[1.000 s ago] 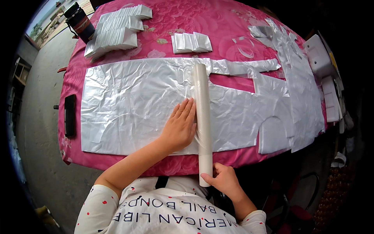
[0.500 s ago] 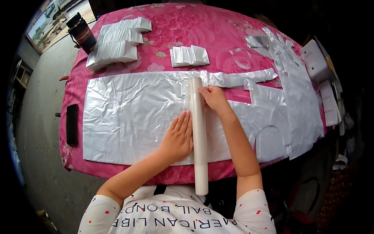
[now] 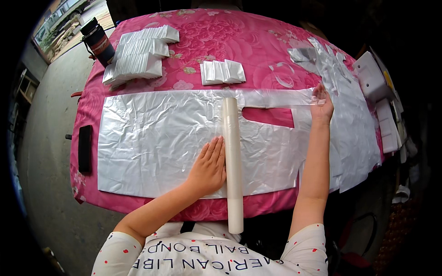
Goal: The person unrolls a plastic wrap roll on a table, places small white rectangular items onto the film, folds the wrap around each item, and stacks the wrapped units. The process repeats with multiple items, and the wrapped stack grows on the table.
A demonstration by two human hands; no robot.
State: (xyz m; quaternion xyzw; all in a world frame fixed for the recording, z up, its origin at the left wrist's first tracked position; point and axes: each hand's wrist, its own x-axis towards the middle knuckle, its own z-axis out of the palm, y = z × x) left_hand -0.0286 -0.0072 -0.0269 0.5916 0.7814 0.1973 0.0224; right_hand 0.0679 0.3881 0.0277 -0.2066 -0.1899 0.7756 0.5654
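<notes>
Dark bottle (image 3: 100,48) — black-capped, oblong black slab (image 3: 84,149)

The pale roll (image 3: 234,170) hides part of the plastic sheet (image 3: 147,142), and the view's edge crops the shirt (image 3: 202,255).

The person wears a white short-sleeved shirt (image 3: 207,255) at six o'clock, sprinkled with small red and dark spots and printed across the chest with two rows of large dark lettering, upside down in this view. The loose left sleeve (image 3: 117,253) at seven o'clock and right sleeve (image 3: 307,248) at five o'clock carry scattered red spots.
</notes>
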